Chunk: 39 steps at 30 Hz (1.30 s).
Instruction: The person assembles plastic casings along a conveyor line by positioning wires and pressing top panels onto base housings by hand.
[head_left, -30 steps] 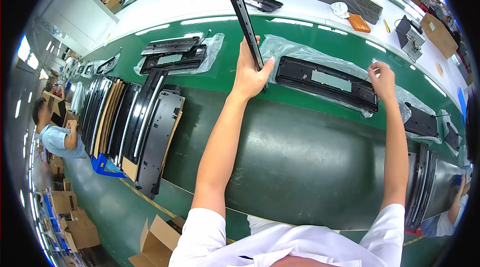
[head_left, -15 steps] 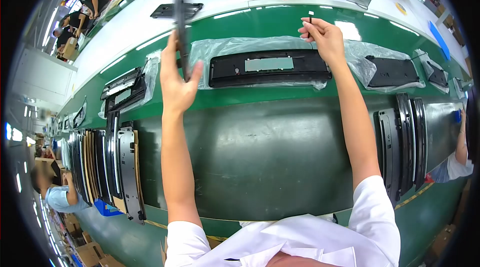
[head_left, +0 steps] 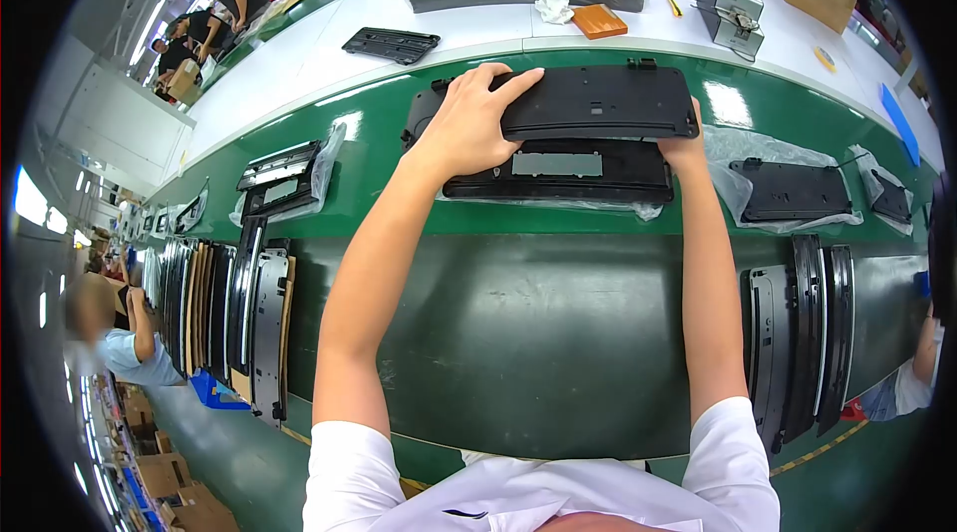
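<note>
My left hand [head_left: 472, 125] grips the left part of a long black panel [head_left: 598, 101], thumb and fingers spread over its edges. My right hand [head_left: 684, 145] holds the panel's lower right corner; its fingertips are partly hidden behind it. The panel is raised above a black housing [head_left: 623, 178] with a light rectangular plate [head_left: 556, 165] in its middle. This housing lies on clear plastic film on the green surface. Whether the panel touches the housing I cannot tell.
Stacked panels stand at left [head_left: 267, 333] and right [head_left: 770, 333] of the dark table [head_left: 518, 333]. Behind are a black bracket [head_left: 391, 44], an orange block [head_left: 599, 21] and a grey device [head_left: 733, 15]. A co-worker [head_left: 138, 348] is at far left.
The panel has swung from upright on the left to lengthwise over the housing. My right hand has come down from holding a small white-tipped cable and now grips the panel's right end.
</note>
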Tool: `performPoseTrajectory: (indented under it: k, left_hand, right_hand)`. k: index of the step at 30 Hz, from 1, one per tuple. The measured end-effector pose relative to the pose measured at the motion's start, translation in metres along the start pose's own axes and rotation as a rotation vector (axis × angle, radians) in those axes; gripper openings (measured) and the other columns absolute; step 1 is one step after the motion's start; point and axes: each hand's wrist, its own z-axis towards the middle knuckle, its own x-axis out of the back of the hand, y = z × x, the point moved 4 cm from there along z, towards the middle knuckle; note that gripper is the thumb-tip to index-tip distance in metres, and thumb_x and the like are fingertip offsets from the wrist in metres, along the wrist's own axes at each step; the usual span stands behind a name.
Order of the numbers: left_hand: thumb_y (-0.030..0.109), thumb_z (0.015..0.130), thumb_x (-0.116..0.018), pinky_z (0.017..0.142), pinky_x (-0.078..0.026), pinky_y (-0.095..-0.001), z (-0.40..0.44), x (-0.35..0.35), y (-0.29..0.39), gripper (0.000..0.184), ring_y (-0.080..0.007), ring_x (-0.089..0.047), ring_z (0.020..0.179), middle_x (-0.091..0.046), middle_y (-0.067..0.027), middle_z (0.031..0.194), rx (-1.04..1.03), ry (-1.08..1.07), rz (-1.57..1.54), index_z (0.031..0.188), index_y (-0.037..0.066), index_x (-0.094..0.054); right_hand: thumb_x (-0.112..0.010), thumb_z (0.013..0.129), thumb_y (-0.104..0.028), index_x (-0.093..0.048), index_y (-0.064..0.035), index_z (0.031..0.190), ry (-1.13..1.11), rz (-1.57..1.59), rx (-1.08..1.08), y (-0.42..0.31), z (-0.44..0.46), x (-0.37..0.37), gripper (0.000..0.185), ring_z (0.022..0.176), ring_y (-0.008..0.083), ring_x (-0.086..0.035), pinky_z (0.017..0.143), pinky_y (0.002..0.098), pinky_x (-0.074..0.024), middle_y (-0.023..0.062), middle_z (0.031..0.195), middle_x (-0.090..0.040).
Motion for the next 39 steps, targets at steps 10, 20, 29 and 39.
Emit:
performPoseTrajectory:
  k: [10, 20, 29, 39]
  left_hand:
    - [0.01, 0.07, -0.087, 0.111, -0.044, -0.0471, 0.004, 0.006, 0.005, 0.085, -0.0397, -0.054, 0.127, -0.056, -0.0178, 0.138, -0.086, -0.081, 0.007, 0.149, 0.019, -0.055]
    - [0.016, 0.081, -0.083, 0.104, -0.05, -0.041, 0.008, -0.016, 0.005, 0.074, -0.0347, -0.062, 0.116, -0.059, -0.0154, 0.131, -0.037, -0.232, -0.073, 0.149, 0.019, -0.055]
    - [0.028, 0.082, -0.083, 0.109, -0.046, -0.0427, 0.006, -0.048, 0.009, 0.074, -0.0376, -0.057, 0.125, -0.058, -0.021, 0.134, 0.06, -0.476, -0.229, 0.15, 0.016, -0.053]
    - [0.036, 0.08, -0.086, 0.11, -0.044, -0.049, -0.018, -0.082, 0.025, 0.079, -0.0426, -0.054, 0.126, -0.053, -0.021, 0.139, 0.037, -0.369, -0.071, 0.149, 0.018, -0.053]
  right_hand:
    - [-0.066, 0.079, 0.005, -0.068, 0.0037, 0.104, -0.01, 0.269, -0.292, 0.004, 0.003, 0.01, 0.026, 0.088, 0.0183, -0.067, 0.08, 0.0325, -0.0523, 0.0148, 0.093, -0.073]
    - [-0.08, 0.075, -0.001, -0.072, -0.0009, 0.108, -0.23, -0.13, -0.23, -0.004, -0.024, 0.035, 0.034, 0.097, 0.0424, -0.07, 0.086, 0.0418, -0.0552, 0.0226, 0.099, -0.073]
    - [-0.081, 0.075, -0.007, -0.075, -0.0025, 0.099, -0.288, -0.168, -0.185, 0.043, -0.036, 0.025, 0.025, 0.092, 0.0453, -0.068, 0.082, 0.0458, -0.0567, 0.024, 0.093, -0.072]
    - [-0.069, 0.093, -0.014, -0.078, -0.0012, 0.109, -0.276, -0.075, -0.563, 0.055, -0.036, 0.058, 0.023, 0.09, 0.0354, -0.076, 0.087, 0.0399, -0.0587, 0.0213, 0.097, -0.077]
